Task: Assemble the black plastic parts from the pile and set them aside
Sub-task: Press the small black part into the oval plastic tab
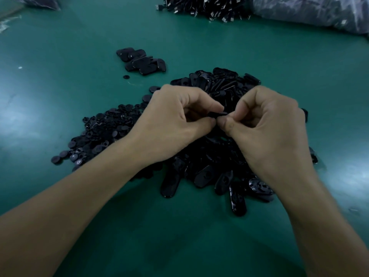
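My left hand [175, 118] and my right hand [267, 126] meet above the middle of the pile, fingers curled, both pinching one small black plastic part [216, 114] between thumb and fingertips. Most of that part is hidden by my fingers. Under my hands lies a big pile of black oblong shells [215, 172]. To its left spreads a heap of small black round discs [99, 132]. A small group of assembled black parts [141, 61] lies apart, beyond the pile to the left.
The green table [60, 86] carries everything. One stray round disc [125, 77] lies near the set-aside group. At the far edge sits a mound of black cables with metal plugs [205, 7], and a clear plastic bag [319, 11] at the far right.
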Tool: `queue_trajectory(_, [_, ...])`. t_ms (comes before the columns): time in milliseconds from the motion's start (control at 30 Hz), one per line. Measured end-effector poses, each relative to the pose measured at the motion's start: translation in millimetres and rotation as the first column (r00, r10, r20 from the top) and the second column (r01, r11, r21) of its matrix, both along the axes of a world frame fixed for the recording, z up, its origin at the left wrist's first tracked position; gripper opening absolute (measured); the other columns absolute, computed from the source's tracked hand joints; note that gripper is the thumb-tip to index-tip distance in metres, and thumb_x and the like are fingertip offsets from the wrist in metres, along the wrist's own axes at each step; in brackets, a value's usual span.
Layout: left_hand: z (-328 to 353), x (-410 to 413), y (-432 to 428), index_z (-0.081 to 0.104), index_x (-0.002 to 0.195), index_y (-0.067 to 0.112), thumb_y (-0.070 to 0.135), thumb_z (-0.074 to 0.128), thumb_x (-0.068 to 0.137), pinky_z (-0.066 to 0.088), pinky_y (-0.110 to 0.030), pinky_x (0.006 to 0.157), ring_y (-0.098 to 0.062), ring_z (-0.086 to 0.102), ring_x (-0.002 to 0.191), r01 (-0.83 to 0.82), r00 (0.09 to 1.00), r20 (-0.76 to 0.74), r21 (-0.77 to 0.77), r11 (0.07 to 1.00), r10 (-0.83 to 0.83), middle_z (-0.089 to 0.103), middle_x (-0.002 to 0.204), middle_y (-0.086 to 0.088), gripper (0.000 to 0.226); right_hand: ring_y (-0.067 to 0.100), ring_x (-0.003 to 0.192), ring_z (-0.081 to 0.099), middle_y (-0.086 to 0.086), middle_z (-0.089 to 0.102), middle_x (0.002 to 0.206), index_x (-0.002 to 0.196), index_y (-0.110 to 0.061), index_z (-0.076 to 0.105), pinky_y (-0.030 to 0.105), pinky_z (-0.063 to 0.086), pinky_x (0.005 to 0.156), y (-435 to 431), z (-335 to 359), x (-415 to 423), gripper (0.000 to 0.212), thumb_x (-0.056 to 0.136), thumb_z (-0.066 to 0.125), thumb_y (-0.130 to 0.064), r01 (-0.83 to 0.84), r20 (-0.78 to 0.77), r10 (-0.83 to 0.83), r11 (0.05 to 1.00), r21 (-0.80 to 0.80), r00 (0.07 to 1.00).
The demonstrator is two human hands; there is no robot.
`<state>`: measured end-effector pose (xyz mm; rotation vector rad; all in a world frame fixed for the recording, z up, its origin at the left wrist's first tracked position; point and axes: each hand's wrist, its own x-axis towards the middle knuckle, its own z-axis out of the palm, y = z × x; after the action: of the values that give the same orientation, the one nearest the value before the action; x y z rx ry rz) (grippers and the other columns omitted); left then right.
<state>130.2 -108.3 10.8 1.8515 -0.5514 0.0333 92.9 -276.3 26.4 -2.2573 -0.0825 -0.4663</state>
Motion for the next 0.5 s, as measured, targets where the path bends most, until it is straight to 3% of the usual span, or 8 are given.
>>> queue_trajectory(100, [-1, 0, 1, 0.076, 0.099, 0.021, 0.004, 0.075, 0.085, 0.053, -0.013, 0.068, 0.001, 0.070, 0.075, -0.011, 0.999, 0.054, 0.101, 0.995, 0.005, 0.075, 0.086, 0.014, 0.022, 0.018, 0.073, 0.066, -0.008, 0.064, 0.066, 0.070, -0.028, 0.054, 0.047, 0.057, 0.077, 2, -4, 0, 0.031, 0.081, 0.082, -0.023, 0.028, -0.046, -0.028, 1.000, -0.007, 0.999])
queue_trajectory(267, [-2, -5, -2, 0.075, 0.099, 0.019, 0.005, 0.074, 0.084, 0.052, -0.010, 0.065, 0.004, 0.068, 0.073, -0.074, 0.985, 0.166, 0.207, 0.976, 0.039, 0.070, 0.082, 0.019, 0.021, 0.012, 0.061, 0.067, -0.005, 0.066, 0.063, 0.068, -0.029, 0.056, 0.029, 0.056, 0.055, 7, -7, 0, 0.032, 0.082, 0.078, -0.010, 0.069, -0.072, -0.068, 0.997, 0.015, 0.995])
queue_trajectory(500, [-2, -8, -6, 0.074, 0.092, 0.015, 0.012, 0.077, 0.082, 0.042, -0.003, 0.063, 0.008, 0.062, 0.074, -0.228, 0.947, 0.281, 0.242, 0.943, 0.157, 0.064, 0.076, 0.021, 0.011, 0.018, 0.058, 0.070, -0.007, 0.073, 0.068, 0.080, -0.029, 0.061, 0.045, 0.059, 0.056, 13, -4, -4, 0.025, 0.092, 0.065, -0.008, -0.042, -0.153, 0.070, 0.983, 0.179, 0.986])
